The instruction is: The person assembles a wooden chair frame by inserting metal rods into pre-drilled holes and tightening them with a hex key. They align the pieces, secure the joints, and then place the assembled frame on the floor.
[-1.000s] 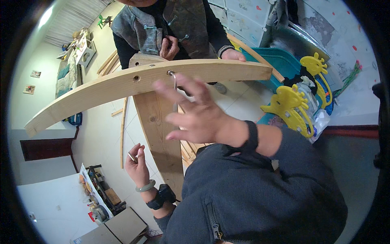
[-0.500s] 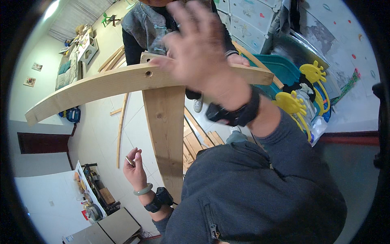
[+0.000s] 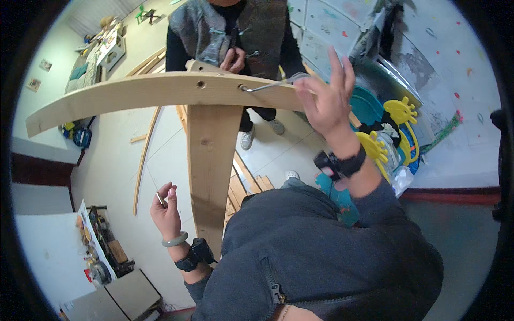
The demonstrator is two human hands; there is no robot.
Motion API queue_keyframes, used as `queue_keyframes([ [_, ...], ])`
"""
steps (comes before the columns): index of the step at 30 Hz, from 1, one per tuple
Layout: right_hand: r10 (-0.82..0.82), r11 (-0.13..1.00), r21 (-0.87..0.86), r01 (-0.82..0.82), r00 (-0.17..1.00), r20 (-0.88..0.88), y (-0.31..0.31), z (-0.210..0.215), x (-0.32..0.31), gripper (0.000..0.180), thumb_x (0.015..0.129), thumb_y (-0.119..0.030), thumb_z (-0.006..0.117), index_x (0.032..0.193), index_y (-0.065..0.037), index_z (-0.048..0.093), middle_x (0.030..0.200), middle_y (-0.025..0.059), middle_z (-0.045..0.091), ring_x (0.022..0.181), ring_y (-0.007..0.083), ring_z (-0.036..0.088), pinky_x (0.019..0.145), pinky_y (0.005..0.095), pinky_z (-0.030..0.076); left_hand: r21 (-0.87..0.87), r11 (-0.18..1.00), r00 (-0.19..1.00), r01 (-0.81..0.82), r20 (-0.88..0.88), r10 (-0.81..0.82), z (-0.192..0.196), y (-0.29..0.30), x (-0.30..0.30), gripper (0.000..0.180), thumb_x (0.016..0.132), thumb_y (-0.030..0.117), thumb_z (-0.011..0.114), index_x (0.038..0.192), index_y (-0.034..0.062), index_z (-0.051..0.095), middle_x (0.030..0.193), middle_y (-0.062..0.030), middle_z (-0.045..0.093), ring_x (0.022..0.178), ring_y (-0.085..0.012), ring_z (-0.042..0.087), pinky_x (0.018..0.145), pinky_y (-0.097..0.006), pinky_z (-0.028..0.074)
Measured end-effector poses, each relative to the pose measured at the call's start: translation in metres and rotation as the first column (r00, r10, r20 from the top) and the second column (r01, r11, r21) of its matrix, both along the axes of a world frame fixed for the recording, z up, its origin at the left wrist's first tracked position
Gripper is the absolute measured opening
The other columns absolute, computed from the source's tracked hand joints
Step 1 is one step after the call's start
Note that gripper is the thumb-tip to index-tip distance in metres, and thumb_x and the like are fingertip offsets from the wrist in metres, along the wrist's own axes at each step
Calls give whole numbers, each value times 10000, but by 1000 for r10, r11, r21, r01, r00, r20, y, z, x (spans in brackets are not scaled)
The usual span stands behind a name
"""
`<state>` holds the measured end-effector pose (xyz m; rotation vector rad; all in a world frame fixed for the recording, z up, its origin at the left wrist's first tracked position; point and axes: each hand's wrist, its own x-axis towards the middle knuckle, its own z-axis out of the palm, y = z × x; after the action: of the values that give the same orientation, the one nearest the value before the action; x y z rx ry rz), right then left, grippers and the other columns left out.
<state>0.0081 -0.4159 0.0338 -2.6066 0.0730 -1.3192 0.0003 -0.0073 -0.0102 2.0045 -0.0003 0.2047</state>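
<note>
A long curved wooden beam [image 3: 139, 92] lies crosswise on top of an upright wooden plank [image 3: 213, 155]. One bolt hole in the beam shows bare; in another sits the end of a metal hex key [image 3: 265, 86]. My right hand [image 3: 327, 104] pinches the far end of this key between thumb and forefinger, its other fingers raised; the exact contact is slightly blurred. Lower left, away from the beam, my left hand [image 3: 167, 211] is closed around a small, thin metal piece [image 3: 161, 199], perhaps a bolt, mostly hidden by the fingers.
Across the beam stands another person [image 3: 230, 32], one hand at the chest. Wooden slats [image 3: 243, 187] and a long strip [image 3: 145, 160] lie on the floor. At right are a teal tub [image 3: 365, 101] and yellow plastic parts [image 3: 400, 111]. A cabinet [image 3: 126, 294] stands lower left.
My right hand has moved right and down from over the beam, uncovering the hex key in the hole. The other person's hand has left the beam's right part. My left hand keeps its grip.
</note>
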Motion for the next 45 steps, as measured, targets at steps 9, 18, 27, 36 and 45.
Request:
queue_keyframes([
  [9,268,960,-137,-243,943,200,104,42,64,245,749,-388,705,712,-147,684,1492,123,340,1364,357,234,1082,524,211,-29,993,990,117,76,-115,10,-9,6,242,932,158,632,1069,-41,650,976,-123,696,942,-173,663,804,-269,516],
  [18,163,980,132,-152,983,-81,50,-25,-20,353,785,-513,658,741,-169,723,1519,173,301,1371,424,196,1105,522,128,-22,998,998,63,-1,-63,1,-3,5,224,948,132,602,1087,-42,634,1024,-124,678,978,-188,650,860,-290,504],
  [27,77,997,-1,-80,960,268,83,53,67,238,740,-356,704,873,-162,738,1402,193,431,1283,405,317,1043,510,237,-8,992,990,128,54,-127,8,-8,12,222,944,99,596,1101,-54,634,1001,-145,691,935,-168,645,856,-280,502],
  [36,493,862,101,-497,868,62,94,-15,-15,331,730,-452,720,617,-146,667,1529,94,316,1416,361,148,1116,540,119,-37,994,989,107,104,-103,10,5,18,253,940,132,620,1111,-54,620,1007,-150,679,961,-181,639,865,-297,506],
  [45,4,998,54,-16,975,221,40,43,41,381,751,-490,699,700,-115,739,1364,159,476,1279,377,321,1034,523,242,-14,992,987,128,96,-126,14,2,16,257,949,152,606,1113,-44,632,986,-141,687,943,-171,633,881,-302,495],
])
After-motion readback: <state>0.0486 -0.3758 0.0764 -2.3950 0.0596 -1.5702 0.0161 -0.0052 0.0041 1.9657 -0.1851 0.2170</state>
